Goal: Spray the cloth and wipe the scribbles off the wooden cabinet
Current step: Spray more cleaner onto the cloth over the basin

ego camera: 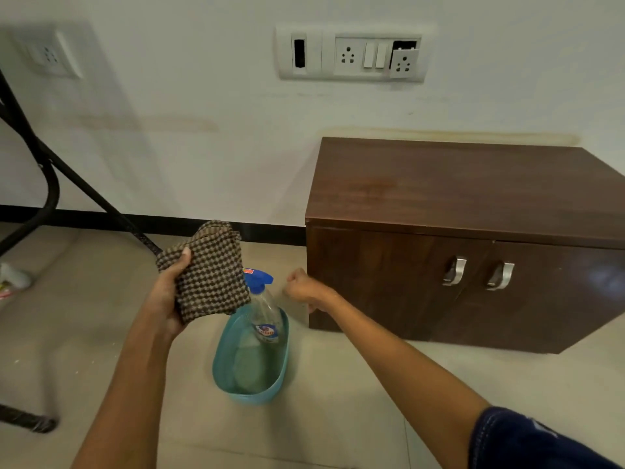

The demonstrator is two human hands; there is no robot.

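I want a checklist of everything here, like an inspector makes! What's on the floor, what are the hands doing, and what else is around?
Surface: beige tiled floor; cabinet top bare, no scribbles clearly visible from here.
Job's things: checked cloth held up; spray bottle with blue trigger standing in a teal basin; wooden cabinet against the wall, both doors shut.
Clutter: a white item at the left edge, too blurred to identify.
Hands: left hand grips the cloth; right hand is closed, empty, beside the spray bottle's head, not touching it.
Cables: nothing seen.
Surroundings: wall socket panel with one socket module hanging loose; black metal frame at left.
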